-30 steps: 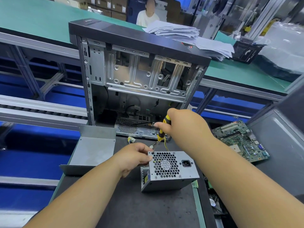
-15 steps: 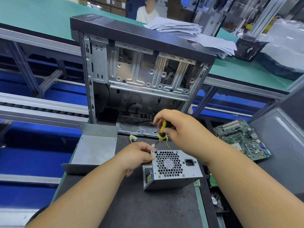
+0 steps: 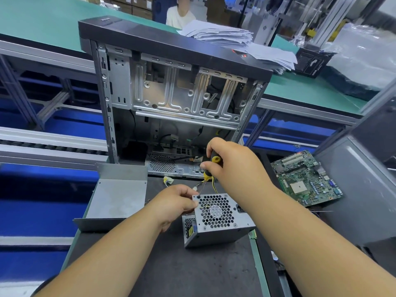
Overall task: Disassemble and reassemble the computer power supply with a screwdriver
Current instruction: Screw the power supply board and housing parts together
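Head view: right hand (image 3: 235,166) drives screwdriver (image 3: 209,170) into power supply (image 3: 218,219).

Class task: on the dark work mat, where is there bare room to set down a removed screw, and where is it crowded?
Free: the dark mat between the forearms, in front of the power supply. Crowded: behind it, where cables, screwdriver, both hands and the computer case meet.
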A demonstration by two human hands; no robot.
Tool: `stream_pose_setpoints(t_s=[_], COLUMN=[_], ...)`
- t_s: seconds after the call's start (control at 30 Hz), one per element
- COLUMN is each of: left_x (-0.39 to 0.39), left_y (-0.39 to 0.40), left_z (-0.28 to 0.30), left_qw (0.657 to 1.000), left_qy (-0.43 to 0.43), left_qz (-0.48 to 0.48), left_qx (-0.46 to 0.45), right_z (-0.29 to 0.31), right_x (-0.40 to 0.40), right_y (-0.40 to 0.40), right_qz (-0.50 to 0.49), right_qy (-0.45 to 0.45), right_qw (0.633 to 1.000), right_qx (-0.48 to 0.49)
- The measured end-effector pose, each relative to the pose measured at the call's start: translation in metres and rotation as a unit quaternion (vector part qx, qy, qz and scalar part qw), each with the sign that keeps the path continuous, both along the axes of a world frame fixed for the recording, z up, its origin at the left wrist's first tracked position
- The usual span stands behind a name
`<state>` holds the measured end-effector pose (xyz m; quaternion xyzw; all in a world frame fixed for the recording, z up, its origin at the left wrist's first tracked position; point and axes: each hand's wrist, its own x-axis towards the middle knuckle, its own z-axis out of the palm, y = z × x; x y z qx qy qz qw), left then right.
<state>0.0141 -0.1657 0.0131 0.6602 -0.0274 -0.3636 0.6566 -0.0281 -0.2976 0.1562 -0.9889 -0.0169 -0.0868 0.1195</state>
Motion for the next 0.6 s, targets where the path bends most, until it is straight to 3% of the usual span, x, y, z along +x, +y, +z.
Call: stream_pose_setpoints(t_s=[0.1,0.27,0.6], left_x=[0.000,-0.002,-0.004], left_y=[0.000,0.000,-0.002], left_z=[0.000,0.002,0.006], left_qw=[1.000,1.000,0.999], left_qy=[0.004,-0.008,-0.022], left_qz=[-0.004,0.004,0.012], left_qx=[-0.006,0.003,0.022], right_z=[0.006,0.017,0.014], right_x=[-0.001,-0.002,-0.006], right_y=[0.001,0.000,0.002], right_qz=[0.006,0.031,0.028], right_qy=[0.027,0.104,0.053], right_qw=[0.998,0.993,0.998], right_qx=[-0.052,0.050,0.018])
